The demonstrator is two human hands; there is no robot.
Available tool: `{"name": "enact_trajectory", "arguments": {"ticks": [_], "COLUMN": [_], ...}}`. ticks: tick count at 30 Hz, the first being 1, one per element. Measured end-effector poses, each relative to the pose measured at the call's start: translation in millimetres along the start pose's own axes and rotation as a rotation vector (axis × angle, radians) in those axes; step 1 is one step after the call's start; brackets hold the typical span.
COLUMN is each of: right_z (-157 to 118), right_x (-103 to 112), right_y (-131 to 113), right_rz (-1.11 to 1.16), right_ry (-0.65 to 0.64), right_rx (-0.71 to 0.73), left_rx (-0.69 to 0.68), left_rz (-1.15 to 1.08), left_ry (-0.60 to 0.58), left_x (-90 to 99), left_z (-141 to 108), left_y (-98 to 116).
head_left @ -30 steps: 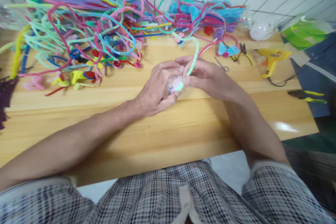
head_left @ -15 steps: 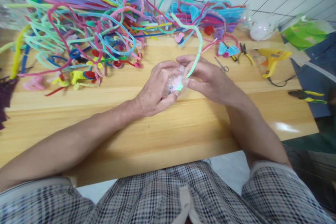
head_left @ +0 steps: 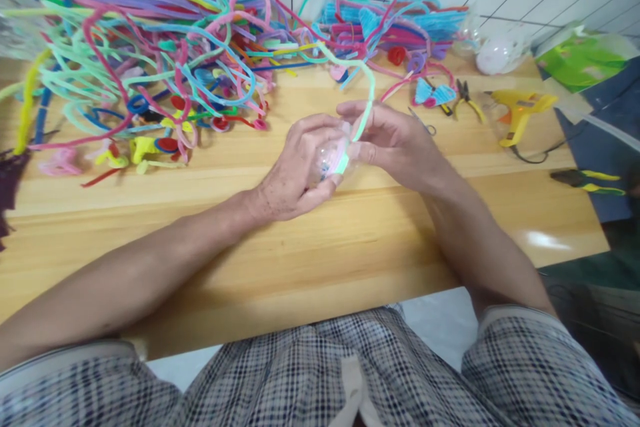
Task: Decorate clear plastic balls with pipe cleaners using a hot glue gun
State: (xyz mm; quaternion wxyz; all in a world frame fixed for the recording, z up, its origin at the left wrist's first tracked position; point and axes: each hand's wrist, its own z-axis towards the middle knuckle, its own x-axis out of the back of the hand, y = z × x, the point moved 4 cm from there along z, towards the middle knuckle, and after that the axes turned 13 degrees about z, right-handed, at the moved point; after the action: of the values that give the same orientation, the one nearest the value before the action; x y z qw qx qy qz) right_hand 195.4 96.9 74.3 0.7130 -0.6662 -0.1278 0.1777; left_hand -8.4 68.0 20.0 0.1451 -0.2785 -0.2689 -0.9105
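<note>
A clear plastic ball (head_left: 326, 159) is gripped from the left by my left hand (head_left: 295, 170), thumb along its near side and fingers over its top. A pale purple band and a light green pipe cleaner (head_left: 369, 90) run around the ball's right side. The free length of the pipe cleaner arcs up and away toward the back. My right hand (head_left: 393, 143) is curled at the ball's right side, thumb and fingers around the pipe cleaner's lower part. Its exact pinch point is partly hidden.
A large tangle of coloured pipe cleaners (head_left: 150, 73) covers the back left. More bundles (head_left: 400, 20) lie at the back centre. To the right are small scissors (head_left: 425, 123), yellow-handled pliers (head_left: 470, 103), a yellow glue gun (head_left: 523, 110) with a cord, and cutters (head_left: 585, 180).
The free end of the green pipe cleaner has swung left and lower. My right hand has shifted slightly, while my left hand stays around the ball.
</note>
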Motion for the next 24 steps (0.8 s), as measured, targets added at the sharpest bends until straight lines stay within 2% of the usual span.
{"name": "enact_trajectory", "arguments": {"ticks": [12,19,24], "right_z": [7,4,7], "right_x": [2,5,3], "right_y": [17,11,13], "right_rz": [0.092,0.045,0.063], "right_ry": [0.046,0.087,0.046], "right_rx": [-0.031,0.005,-0.002], "left_rx": [0.044,0.033,0.031], "left_rz": [0.014,0.029,-0.026], "left_ry": [-0.026,-0.031,0.006], "left_x": [1.4,-2.3,-1.3], "left_z": [-1,1,4], "left_y": [0,-10,-9]}}
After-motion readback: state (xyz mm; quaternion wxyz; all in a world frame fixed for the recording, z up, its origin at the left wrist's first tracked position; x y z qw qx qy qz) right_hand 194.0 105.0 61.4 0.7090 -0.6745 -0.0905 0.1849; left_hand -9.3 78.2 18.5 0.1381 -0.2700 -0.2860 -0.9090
